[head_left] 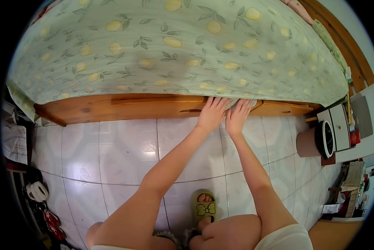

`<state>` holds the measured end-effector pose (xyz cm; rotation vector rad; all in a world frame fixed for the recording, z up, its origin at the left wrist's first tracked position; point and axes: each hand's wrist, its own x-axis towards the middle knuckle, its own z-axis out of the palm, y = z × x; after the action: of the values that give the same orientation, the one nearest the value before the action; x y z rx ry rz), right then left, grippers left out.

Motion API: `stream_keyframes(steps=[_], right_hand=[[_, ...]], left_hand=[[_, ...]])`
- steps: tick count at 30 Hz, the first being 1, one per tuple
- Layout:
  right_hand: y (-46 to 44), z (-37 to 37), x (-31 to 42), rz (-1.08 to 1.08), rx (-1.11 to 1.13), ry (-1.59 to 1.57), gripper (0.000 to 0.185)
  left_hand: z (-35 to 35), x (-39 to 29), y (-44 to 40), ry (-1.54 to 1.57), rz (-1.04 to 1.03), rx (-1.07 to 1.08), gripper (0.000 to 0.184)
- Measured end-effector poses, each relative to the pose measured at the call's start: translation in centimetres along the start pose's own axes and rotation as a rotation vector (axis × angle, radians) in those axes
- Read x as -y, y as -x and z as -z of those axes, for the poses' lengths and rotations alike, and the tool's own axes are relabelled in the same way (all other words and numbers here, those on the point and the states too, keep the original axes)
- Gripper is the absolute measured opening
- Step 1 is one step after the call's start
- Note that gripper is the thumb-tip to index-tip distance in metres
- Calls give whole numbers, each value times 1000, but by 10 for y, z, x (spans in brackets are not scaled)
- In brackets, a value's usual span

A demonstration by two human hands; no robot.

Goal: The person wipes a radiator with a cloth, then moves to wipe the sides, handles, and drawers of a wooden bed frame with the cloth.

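Observation:
A green bed sheet [172, 58] with a yellow lemon and leaf print covers the bed and hangs to the edge of the wooden bed frame [149, 106]. At that edge, right of the middle, my left hand [213, 112] lies with fingers stretched out, fingertips at the sheet's hem. Close beside it my right hand [237, 118] lies flat too, its fingers pointing at the bed. Pale grey-green fabric [232, 102] shows between and under my fingers; whether it is part of the sheet or a separate cloth, I cannot tell.
Pale tiles [128, 150] cover the floor, and my foot in a green slipper [203, 206] rests on them. A bin with a black liner [312, 141] stands at the right by a white drawer cabinet [340, 125]. Shoes [37, 191] sit at the left.

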<state>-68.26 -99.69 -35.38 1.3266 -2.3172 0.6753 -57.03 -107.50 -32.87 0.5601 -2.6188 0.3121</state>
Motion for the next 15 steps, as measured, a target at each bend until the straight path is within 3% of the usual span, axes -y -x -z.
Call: stream_keyframes(steps=[6, 15], right_hand=[[3, -3, 7, 22, -17, -74, 80], [13, -12, 74, 295, 53, -101, 75]], left_hand=[[-13, -12, 11, 98, 129, -57, 63], [46, 55, 87, 245, 376, -21, 70]])
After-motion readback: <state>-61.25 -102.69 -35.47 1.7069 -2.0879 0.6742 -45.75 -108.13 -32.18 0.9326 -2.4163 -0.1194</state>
